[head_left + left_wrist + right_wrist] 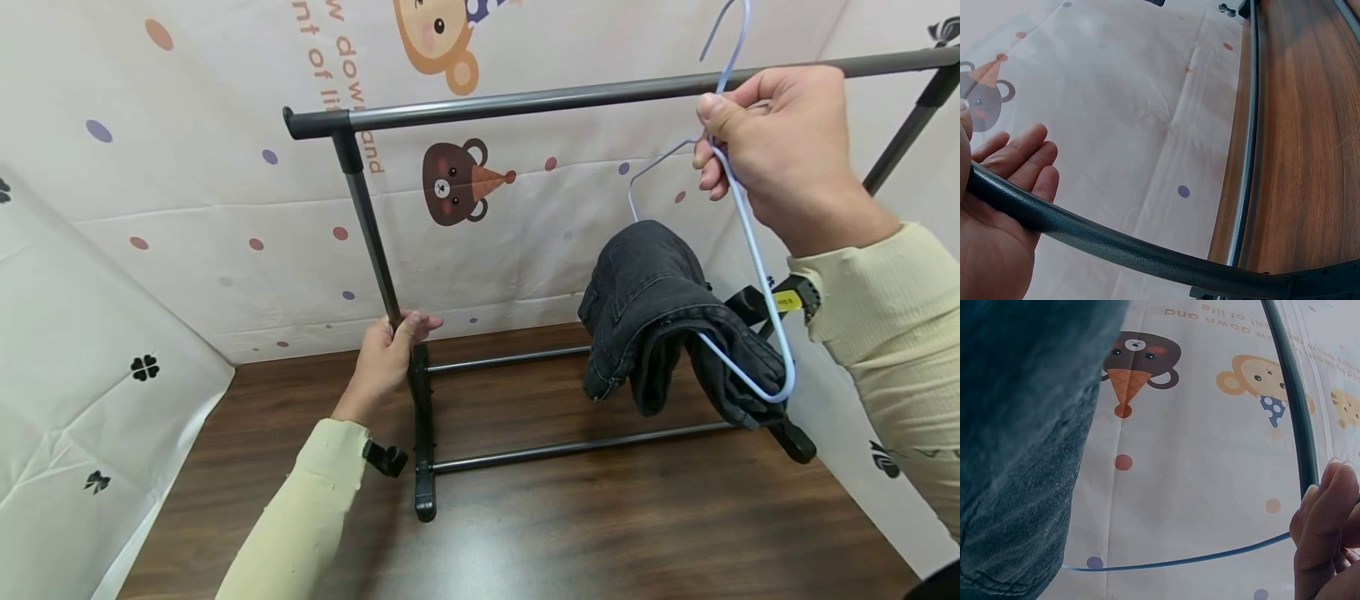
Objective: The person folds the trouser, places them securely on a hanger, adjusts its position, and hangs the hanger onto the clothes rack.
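My right hand (795,158) pinches a light blue clothes hanger (759,250) just below its hook, in front of the rack's top bar (540,103). The hook rises above the bar. Dark denim trousers (660,292) hang folded over the hanger's lower part, and fill the left side of the right wrist view. My left hand (382,362) rests against the rack's left upright (369,225), low down. In the left wrist view the upright crosses the palm, with the fingers (1032,156) extended and loose past it.
The rack's base has a black foot (424,467) and two thin rails (555,452) near the brown wood-patterned floor (525,533). Behind stands a white printed backdrop (247,192) with cartoon animals and dots. White sheets flank it on both sides.
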{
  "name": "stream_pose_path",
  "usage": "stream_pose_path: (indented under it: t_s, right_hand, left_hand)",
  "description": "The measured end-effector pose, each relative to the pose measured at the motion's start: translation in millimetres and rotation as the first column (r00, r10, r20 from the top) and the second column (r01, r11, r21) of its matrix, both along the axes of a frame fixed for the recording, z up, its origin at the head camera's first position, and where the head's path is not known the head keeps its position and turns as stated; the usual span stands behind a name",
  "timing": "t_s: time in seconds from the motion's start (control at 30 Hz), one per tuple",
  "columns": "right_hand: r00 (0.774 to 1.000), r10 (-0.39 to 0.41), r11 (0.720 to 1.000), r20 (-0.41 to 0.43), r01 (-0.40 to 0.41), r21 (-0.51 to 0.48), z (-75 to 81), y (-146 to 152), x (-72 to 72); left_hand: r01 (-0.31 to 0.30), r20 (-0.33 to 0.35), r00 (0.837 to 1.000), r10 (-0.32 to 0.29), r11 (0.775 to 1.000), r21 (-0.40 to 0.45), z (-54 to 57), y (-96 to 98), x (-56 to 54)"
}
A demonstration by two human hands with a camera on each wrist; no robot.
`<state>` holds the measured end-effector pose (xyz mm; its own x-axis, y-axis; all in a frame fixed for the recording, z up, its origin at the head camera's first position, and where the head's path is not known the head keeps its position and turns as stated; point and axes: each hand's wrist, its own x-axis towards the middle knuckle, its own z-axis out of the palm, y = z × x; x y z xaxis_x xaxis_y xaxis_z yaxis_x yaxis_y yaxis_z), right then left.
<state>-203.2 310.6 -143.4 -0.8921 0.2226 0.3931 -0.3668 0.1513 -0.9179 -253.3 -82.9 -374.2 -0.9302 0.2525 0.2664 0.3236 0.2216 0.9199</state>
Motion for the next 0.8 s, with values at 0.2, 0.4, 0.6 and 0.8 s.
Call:
stream_pose_path:
  t_s: [0.2,0.4,0.6,0.8]
  right_hand:
    - [1.000,0.009,1.000,-0.002,-0.009,-0.013,-2.7,-0.5,-1.5]
    - [1.000,0.015,1.000,-0.003,-0.015,-0.008,-3.4,-0.3,-1.3]
    - [1.000,0.009,1.000,0.005,-0.009,0.019,-2.7,0.1,0.3]
    - [1.000,0.002,0.999,0.020,-0.003,0.041,-2.3,0.8,1.5]
  left_hand:
    - [-0.003,0.001,1.000,0.003,1.000,-0.010,-0.4,-1.2,-3.6]
    - [-0.009,-0.005,1.000,0.009,1.000,-0.021,-1.0,-1.0,-5.3]
    - [-0.007,0.014,1.000,0.007,1.000,-0.017,0.8,-0.1,-2.2]
    - [-0.013,0.008,1.000,0.013,1.000,-0.028,1.5,0.8,0.7]
